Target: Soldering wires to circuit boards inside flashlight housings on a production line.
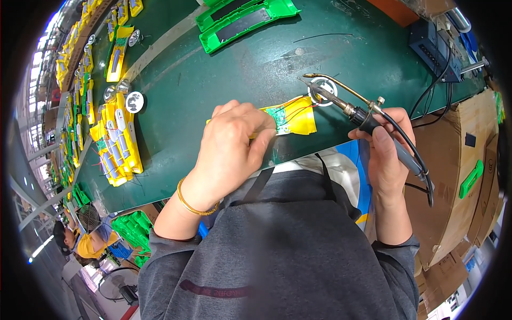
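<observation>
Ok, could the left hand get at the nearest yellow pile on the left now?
Probably yes: nothing seems to stand between the left hand and the pile, though it would have to come off the yellow piece.

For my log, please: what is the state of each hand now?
Left hand: curled over yellow piece; grip unclear.
Right hand: closed, holding soldering iron.

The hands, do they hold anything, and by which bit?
The right hand holds the soldering iron by its dark handle. The left hand covers part of the yellow piece; gripping or pressing, I can't tell.
</observation>
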Action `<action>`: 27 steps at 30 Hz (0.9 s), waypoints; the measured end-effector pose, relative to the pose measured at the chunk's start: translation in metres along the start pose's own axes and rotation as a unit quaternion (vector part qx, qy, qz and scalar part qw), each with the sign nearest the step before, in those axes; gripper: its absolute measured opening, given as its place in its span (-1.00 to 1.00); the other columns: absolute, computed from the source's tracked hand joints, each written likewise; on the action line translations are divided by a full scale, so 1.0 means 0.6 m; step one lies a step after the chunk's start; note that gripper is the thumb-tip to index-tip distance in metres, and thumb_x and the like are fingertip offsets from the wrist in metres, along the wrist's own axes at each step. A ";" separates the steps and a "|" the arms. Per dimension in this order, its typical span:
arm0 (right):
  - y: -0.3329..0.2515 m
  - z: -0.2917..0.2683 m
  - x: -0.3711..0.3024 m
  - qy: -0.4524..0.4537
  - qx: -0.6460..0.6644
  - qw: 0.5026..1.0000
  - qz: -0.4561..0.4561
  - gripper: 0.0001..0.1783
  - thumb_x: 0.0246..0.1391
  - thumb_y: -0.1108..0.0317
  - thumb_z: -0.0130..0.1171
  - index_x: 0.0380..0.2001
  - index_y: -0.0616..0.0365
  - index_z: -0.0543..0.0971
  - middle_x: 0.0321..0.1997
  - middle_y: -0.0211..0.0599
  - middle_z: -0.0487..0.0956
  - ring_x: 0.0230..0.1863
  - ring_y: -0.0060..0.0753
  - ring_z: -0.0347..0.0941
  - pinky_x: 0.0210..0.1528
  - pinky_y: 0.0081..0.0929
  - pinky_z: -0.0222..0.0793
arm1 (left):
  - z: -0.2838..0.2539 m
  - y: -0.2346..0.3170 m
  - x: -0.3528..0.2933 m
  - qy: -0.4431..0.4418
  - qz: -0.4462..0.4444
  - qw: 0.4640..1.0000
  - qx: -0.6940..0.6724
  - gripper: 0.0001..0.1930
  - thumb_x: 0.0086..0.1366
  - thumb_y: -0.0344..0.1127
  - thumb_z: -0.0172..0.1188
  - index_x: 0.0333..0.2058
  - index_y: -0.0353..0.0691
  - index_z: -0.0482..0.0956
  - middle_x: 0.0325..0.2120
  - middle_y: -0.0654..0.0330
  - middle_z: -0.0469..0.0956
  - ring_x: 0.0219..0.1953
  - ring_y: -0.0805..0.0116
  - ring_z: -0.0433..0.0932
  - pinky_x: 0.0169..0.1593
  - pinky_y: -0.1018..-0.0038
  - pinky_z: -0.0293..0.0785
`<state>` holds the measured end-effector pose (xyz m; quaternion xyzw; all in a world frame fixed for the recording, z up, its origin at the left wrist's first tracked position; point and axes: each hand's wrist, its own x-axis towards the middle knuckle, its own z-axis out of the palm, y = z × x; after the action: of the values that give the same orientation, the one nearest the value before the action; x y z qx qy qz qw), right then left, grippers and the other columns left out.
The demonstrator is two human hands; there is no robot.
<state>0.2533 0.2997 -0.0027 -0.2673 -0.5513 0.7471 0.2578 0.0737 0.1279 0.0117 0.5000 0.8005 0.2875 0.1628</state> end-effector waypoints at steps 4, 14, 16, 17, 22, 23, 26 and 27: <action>-0.005 -0.010 0.002 0.000 -0.046 0.999 -0.007 -0.75 0.05 0.39 0.06 -0.21 0.28 0.37 -0.37 -0.20 0.52 -0.40 -0.44 0.52 -0.21 -0.40 0.51 | -0.001 0.010 0.004 -0.004 0.026 0.999 0.047 -0.92 0.01 -0.48 0.25 -0.49 -0.23 0.53 -0.53 0.17 0.47 -0.42 0.17 0.42 -0.29 0.34 0.32; -0.017 -0.017 0.012 -0.070 -0.146 0.986 0.030 -0.83 -0.19 0.54 0.28 -0.46 0.21 0.50 -0.56 -0.54 0.49 -0.53 -0.80 0.32 -0.48 -0.76 0.22 | 0.012 0.026 0.006 0.021 0.000 0.992 0.127 -0.91 0.03 -0.50 0.20 -0.47 -0.22 0.47 -0.56 0.19 0.41 -0.43 0.20 0.42 -0.22 0.35 0.24; -0.023 -0.014 0.018 -0.101 -0.200 0.974 0.038 -0.82 -0.18 0.54 0.29 -0.46 0.21 0.50 -0.60 -0.54 0.49 -0.56 -0.81 0.32 -0.52 -0.76 0.22 | 0.013 0.025 0.006 0.021 0.000 0.992 0.126 -0.91 0.03 -0.51 0.20 -0.47 -0.22 0.47 -0.56 0.19 0.41 -0.43 0.20 0.42 -0.22 0.34 0.25; -0.023 -0.012 0.020 -0.101 -0.200 0.974 0.038 -0.82 -0.18 0.54 0.29 -0.46 0.21 0.50 -0.60 -0.54 0.49 -0.56 -0.81 0.32 -0.52 -0.76 0.22 | 0.013 0.025 0.006 0.020 0.002 0.992 0.126 -0.90 0.02 -0.52 0.20 -0.47 -0.22 0.47 -0.56 0.18 0.41 -0.43 0.19 0.42 -0.22 0.33 0.25; -0.032 -0.010 0.023 -0.142 -0.206 0.964 0.093 -0.83 -0.23 0.59 0.18 -0.45 0.28 0.46 -0.50 -0.34 0.52 -0.44 -0.58 0.46 -0.33 -0.63 0.37 | 0.013 0.026 0.004 0.010 0.002 0.995 0.096 -0.97 0.12 -0.48 0.11 -0.48 -0.28 0.46 -0.55 0.08 0.39 -0.39 0.08 0.40 -0.16 0.24 0.25; -0.034 -0.009 0.024 -0.142 -0.206 0.964 0.093 -0.83 -0.23 0.59 0.18 -0.45 0.28 0.46 -0.50 -0.34 0.52 -0.44 -0.58 0.46 -0.33 -0.63 0.37 | 0.013 0.025 0.004 0.009 0.004 0.996 0.094 -0.97 0.12 -0.49 0.11 -0.48 -0.28 0.45 -0.55 0.07 0.38 -0.39 0.07 0.40 -0.15 0.23 0.25; -0.037 -0.006 0.027 -0.164 -0.250 0.952 0.073 -0.83 -0.24 0.60 0.18 -0.46 0.27 0.47 -0.51 -0.37 0.52 -0.44 -0.61 0.45 -0.34 -0.65 0.35 | 0.012 0.023 0.005 0.015 0.014 0.995 0.094 -0.94 0.05 -0.53 0.15 -0.48 -0.27 0.45 -0.55 0.09 0.39 -0.39 0.09 0.40 -0.18 0.26 0.28; -0.037 -0.006 0.028 -0.164 -0.247 0.952 0.073 -0.83 -0.23 0.60 0.19 -0.46 0.27 0.47 -0.51 -0.38 0.52 -0.44 -0.62 0.45 -0.34 -0.66 0.34 | 0.013 0.021 0.005 0.022 0.023 0.995 0.097 -0.87 -0.02 -0.56 0.19 -0.47 -0.26 0.44 -0.55 0.13 0.40 -0.41 0.12 0.41 -0.21 0.30 0.29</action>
<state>0.2457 0.3192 0.0158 -0.2356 -0.7320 0.6383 0.0343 0.0858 0.1372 0.0137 0.5252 0.8165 0.2227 0.0894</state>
